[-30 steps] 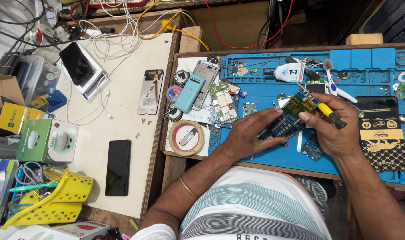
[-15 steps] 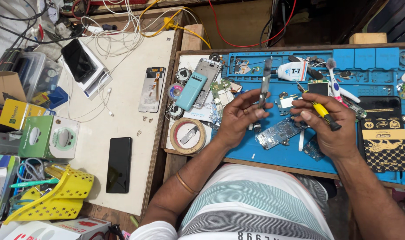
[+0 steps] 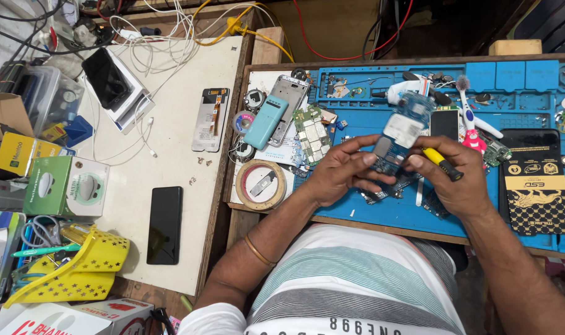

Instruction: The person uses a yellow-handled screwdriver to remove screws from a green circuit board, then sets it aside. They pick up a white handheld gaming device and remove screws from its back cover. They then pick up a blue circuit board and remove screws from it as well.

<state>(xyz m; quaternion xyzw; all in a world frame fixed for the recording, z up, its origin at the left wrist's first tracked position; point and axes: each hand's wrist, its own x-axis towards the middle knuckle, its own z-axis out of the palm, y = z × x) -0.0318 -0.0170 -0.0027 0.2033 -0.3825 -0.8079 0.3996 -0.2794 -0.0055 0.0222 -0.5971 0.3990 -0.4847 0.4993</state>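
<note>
Circuit board [image 3: 399,138] now lifted off blue mat [image 3: 518,102], gripped by left hand [image 3: 339,175] and right hand [image 3: 457,183] fingers (yellow screwdriver [image 3: 442,164] too).

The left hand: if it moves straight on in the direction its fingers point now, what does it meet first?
The left hand points rightward across the blue mat. It already touches the blue circuit board; straight on, it would probably meet the right hand with its yellow-handled tool, though depth is unclear.

Phone repair workshop: blue repair mat [image 3: 419,217], loose circuit boards [image 3: 312,131], dismantled phones [image 3: 164,224], tangled cables [image 3: 171,37] seen across benches.
</note>
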